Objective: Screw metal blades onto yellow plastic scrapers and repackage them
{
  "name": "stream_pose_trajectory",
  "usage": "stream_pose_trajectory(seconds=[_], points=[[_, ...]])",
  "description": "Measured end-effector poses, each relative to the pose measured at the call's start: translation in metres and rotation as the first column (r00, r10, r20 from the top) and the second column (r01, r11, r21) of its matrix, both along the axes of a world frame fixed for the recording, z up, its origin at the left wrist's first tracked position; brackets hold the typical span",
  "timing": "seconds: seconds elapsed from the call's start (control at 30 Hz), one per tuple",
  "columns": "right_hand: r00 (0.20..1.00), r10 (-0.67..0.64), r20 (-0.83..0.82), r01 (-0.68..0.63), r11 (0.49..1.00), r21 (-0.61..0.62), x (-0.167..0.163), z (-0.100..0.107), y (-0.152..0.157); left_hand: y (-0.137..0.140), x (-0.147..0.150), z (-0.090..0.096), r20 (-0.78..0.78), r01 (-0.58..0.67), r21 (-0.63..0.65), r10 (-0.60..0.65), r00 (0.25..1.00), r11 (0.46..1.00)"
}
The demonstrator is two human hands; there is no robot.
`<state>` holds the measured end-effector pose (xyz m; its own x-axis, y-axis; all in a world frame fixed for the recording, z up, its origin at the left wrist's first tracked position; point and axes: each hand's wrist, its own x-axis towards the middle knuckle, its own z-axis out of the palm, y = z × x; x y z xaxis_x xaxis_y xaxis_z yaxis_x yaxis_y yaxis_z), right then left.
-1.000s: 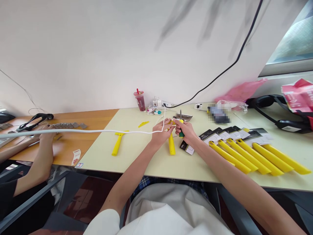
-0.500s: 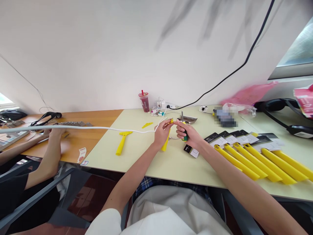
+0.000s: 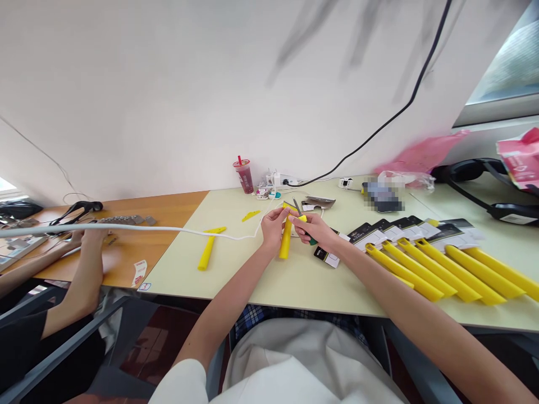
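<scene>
Closed at the head end of a yellow scraper [image 3: 285, 242], my left hand [image 3: 273, 227] keeps its handle pointing down toward me. My right hand [image 3: 315, 229] is wrapped round a screwdriver [image 3: 297, 207] with a green and yellow handle, its metal shaft angled up and away. The two hands meet at the scraper's head, where fingers hide the detail. Left of them, another T-shaped yellow scraper [image 3: 206, 252] lies on the pale table [image 3: 248, 275]. A small flat yellow piece [image 3: 251, 215] rests beyond it. Just right of my right hand is a black and white card [image 3: 323, 255].
Several yellow scrapers [image 3: 446, 269] with black cards lie at the right. Behind are a drink cup [image 3: 244, 177], plugs [image 3: 275, 179], an opened silver packet [image 3: 319, 203] and a headset [image 3: 484, 196]. A white cable [image 3: 202, 234] crosses leftward. Another person's arms [image 3: 88, 269] are at the left.
My right hand has turned the screwdriver, so its shaft now leans left instead of standing upright. Both hands have come closer together at the scraper head. The view has shifted slightly.
</scene>
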<state>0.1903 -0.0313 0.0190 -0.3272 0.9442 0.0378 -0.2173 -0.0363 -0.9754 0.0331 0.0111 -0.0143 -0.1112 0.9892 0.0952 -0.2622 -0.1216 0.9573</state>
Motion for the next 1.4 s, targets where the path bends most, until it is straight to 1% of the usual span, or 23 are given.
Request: stream_pose_trajectory(seconds=[0.07,0.13,0.23,0.33,0.5,0.6,0.63,0.7,0.77,0.8,0.83,0.9,0.97,1.03,1.1,1.17,1.23,1.3,1.4], points=[[0.999,0.014,0.039,-0.015,0.999,0.028,-0.001,-0.002,0.000,0.001,0.001,-0.002,0.015,0.004,-0.045,-0.004,1.000,0.999],[0.997,0.016,0.074,-0.020,0.998,0.056,-0.002,-0.003,0.000,0.003,0.003,-0.005,0.086,0.020,-0.112,-0.011,0.996,0.993],[0.992,-0.018,0.128,0.007,0.996,0.084,-0.002,-0.001,0.000,0.008,0.004,-0.007,0.218,0.099,-0.197,-0.055,0.974,0.975],[0.986,-0.068,0.154,0.053,0.994,0.099,0.001,0.003,0.002,0.012,0.004,-0.005,0.277,0.155,-0.257,-0.081,0.958,0.954],[0.959,-0.220,0.178,0.199,0.971,0.129,0.010,0.010,0.008,0.012,0.003,-0.003,0.347,0.265,-0.280,-0.160,0.924,0.923],[0.950,-0.248,0.189,0.231,0.967,0.108,0.019,0.016,0.011,0.011,0.003,-0.003,0.392,0.324,-0.287,-0.198,0.898,0.901],[0.947,-0.239,0.216,0.220,0.969,0.108,0.023,0.019,0.013,0.011,0.003,-0.004,0.399,0.334,-0.289,-0.204,0.894,0.897],[0.922,-0.211,0.325,0.173,0.974,0.144,0.032,0.029,0.017,0.011,0.003,-0.005,0.405,0.344,-0.291,-0.211,0.890,0.893],[0.862,-0.206,0.464,0.102,0.965,0.240,0.040,0.045,0.025,0.011,0.003,-0.006,0.405,0.358,-0.296,-0.223,0.887,0.886],[0.820,-0.224,0.527,0.062,0.950,0.307,0.045,0.055,0.030,0.012,0.003,-0.006,0.406,0.365,-0.300,-0.228,0.885,0.881],[0.774,-0.262,0.576,0.026,0.922,0.386,0.048,0.066,0.035,0.012,0.003,-0.006,0.410,0.371,-0.306,-0.230,0.882,0.877],[0.672,-0.360,0.647,-0.053,0.848,0.527,0.054,0.091,0.046,0.011,0.003,-0.004,0.437,0.382,-0.319,-0.223,0.871,0.867],[0.599,-0.436,0.671,-0.107,0.788,0.607,0.057,0.116,0.055,0.010,0.003,-0.001,0.479,0.396,-0.334,-0.208,0.853,0.855],[0.575,-0.465,0.673,-0.155,0.746,0.647,0.056,0.138,0.060,0.007,0.003,0.004,0.516,0.418,-0.349,-0.201,0.833,0.839],[0.578,-0.479,0.660,-0.177,0.717,0.675,0.052,0.154,0.062,0.005,0.002,0.008,0.537,0.435,-0.362,-0.197,0.820,0.824],[0.582,-0.497,0.644,-0.178,0.695,0.696,0.046,0.162,0.062,0.003,0.001,0.011,0.546,0.445,-0.376,-0.194,0.815,0.813],[0.576,-0.511,0.638,-0.176,0.685,0.707,0.041,0.162,0.063,0.002,0.000,0.013,0.545,0.454,-0.389,-0.197,0.815,0.801],[0.567,-0.503,0.652,-0.193,0.689,0.699,0.037,0.157,0.066,0.001,0.000,0.013,0.541,0.463,-0.392,-0.208,0.815,0.795],[0.533,-0.470,0.704,-0.260,0.701,0.664,0.035,0.144,0.074,0.001,0.000,0.011,0.532,0.462,-0.389,-0.216,0.819,0.797]])
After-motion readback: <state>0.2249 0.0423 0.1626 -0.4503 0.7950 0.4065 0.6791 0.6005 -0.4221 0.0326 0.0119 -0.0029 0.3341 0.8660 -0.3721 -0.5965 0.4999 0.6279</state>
